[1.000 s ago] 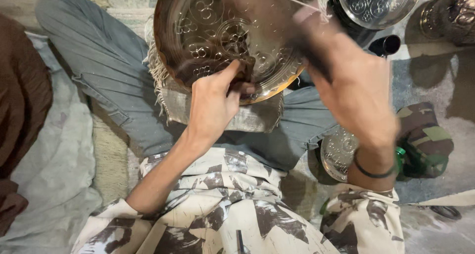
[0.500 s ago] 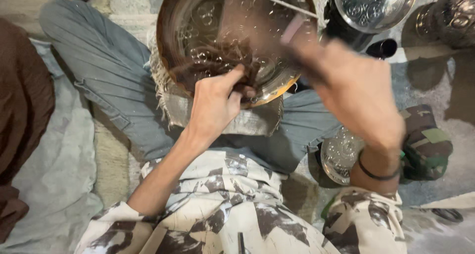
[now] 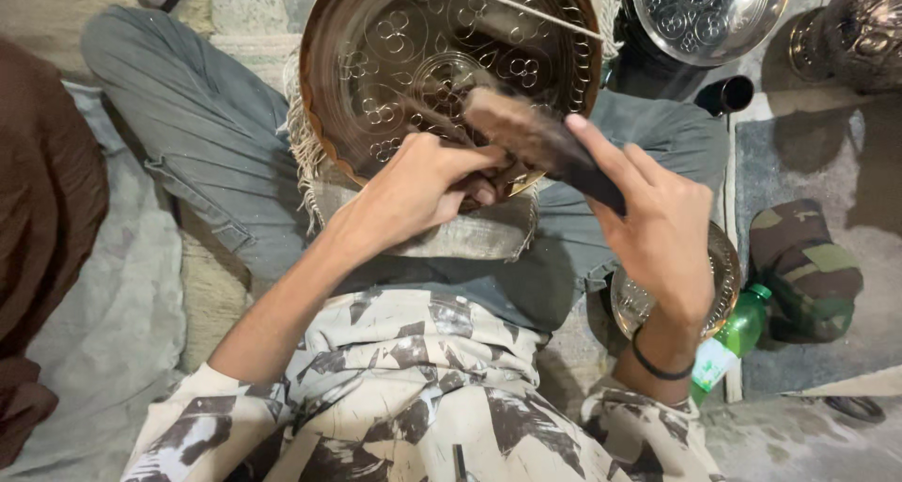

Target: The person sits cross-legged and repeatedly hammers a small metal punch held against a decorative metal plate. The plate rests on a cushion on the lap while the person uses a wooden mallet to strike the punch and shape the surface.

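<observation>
Stone flooring and a grey cloth (image 3: 113, 350) frame a person seated cross-legged on the ground, seen from above in a patterned shirt and grey trousers. Nearest the camera, the right hand (image 3: 658, 233), a dark band at its wrist, is clamped around the dark handle of a mallet (image 3: 540, 144), whose blurred, worn head hangs just over the lower part of a large engraved brass tray (image 3: 376, 69). Left of the mallet, the left hand (image 3: 423, 186) is closed with pinched fingers at the tray's lower rim; what it grips cannot be made out from the picture. The tray, cut with floral rings and circles, rests tilted on a fringed cloth pad (image 3: 451, 233) across the person's lap. A thin rod (image 3: 517, 5) lies across the tray's upper right part. Just right of the tray's lower edge, behind the right wrist, sits a smaller engraved metal dish (image 3: 723, 275), with a green plastic bottle (image 3: 733, 336) touching it and a camouflage-patterned bundle (image 3: 808, 266) beside that. Beyond the tray's upper right rim, a silver embossed bowl (image 3: 709, 12) sits near a dark cylinder (image 3: 728, 94), and an ornate dark metal vessel (image 3: 846, 31) stands at the far right.
</observation>
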`<state>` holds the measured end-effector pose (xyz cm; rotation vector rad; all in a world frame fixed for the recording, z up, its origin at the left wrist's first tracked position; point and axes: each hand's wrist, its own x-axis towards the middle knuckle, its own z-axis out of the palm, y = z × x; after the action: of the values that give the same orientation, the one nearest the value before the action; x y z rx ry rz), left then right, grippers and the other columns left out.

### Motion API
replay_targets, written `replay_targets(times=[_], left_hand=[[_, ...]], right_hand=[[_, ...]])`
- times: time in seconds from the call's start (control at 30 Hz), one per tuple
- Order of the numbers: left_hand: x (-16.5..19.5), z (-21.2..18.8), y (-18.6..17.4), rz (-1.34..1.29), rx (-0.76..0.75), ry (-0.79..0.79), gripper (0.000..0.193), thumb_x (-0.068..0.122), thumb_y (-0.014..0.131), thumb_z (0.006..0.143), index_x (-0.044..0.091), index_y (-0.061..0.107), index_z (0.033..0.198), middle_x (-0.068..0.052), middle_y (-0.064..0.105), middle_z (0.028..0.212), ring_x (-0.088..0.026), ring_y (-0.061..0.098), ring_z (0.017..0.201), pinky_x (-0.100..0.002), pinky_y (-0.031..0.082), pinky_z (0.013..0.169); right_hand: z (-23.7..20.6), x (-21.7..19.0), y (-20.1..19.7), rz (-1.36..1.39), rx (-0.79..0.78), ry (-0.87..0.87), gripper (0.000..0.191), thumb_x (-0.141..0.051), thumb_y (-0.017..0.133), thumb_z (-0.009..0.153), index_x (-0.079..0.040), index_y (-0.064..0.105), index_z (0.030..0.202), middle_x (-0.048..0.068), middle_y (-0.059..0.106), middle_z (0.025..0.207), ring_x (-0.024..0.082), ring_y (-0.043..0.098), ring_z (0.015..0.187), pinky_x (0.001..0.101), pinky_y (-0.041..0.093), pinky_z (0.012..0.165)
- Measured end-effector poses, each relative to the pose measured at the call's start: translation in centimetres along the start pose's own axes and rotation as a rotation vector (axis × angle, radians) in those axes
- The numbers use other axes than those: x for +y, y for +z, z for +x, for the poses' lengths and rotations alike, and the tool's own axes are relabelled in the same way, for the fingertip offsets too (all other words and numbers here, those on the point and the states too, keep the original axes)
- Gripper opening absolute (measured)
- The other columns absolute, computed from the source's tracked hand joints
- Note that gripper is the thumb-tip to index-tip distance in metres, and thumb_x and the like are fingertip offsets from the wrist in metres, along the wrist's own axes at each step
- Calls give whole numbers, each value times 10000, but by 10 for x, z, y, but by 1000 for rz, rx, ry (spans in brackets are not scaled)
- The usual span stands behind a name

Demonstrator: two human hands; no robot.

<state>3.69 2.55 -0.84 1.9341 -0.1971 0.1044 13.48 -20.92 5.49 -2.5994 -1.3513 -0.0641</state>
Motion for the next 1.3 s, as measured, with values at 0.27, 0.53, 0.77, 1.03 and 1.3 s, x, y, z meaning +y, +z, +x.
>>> replay_targets(times=[0.27, 0.53, 0.77, 1.03, 1.3], left_hand=[[6, 7, -12, 111, -42, 82, 497, -120, 629, 703, -11, 654, 1187, -183, 710, 856, -291, 740, 745, -373, 565, 699], [11, 11, -15, 114, -72, 78, 365, -36, 727, 805, 29, 651, 1155, -151, 714, 848, -303, 716, 743, -376, 549, 682], [3, 7, -13, 137, -78, 141, 555, -102, 692, 684, 25, 648, 1222, -157, 742, 952, -308, 752, 848, -382, 569, 738], [1, 1, -7, 172, 7, 75, 454, -77, 688, 764, 31, 676, 1205, -168, 748, 921, -305, 755, 832, -384, 585, 739], [13, -19, 8, 82, 235, -99, 487, -120, 594, 757, 2, 665, 1223, -178, 754, 938, -242, 796, 848, -339, 607, 726]], right_hand=[[-48, 3, 43, 304, 187, 158, 681, -18, 799, 929, -96, 509, 1540, 170, 681, 1111, 244, 690, 1018, 377, 551, 848], [-56, 32, 36, 518, 377, 265, 653, 7, 798, 1048, -70, 386, 1549, 91, 684, 976, 167, 650, 820, 291, 509, 750], [-47, 12, 59, 1104, 675, 392, 679, -25, 780, 1110, -89, 306, 1591, 26, 567, 876, 152, 596, 671, 288, 510, 602], [-21, 2, 36, 661, 408, 293, 602, -24, 816, 1018, -180, 482, 1494, 89, 628, 916, 276, 652, 729, 395, 559, 716], [23, -25, -8, 1213, 516, 510, 830, -106, 852, 986, -360, 279, 1529, 6, 678, 977, 193, 650, 662, 303, 545, 591]])
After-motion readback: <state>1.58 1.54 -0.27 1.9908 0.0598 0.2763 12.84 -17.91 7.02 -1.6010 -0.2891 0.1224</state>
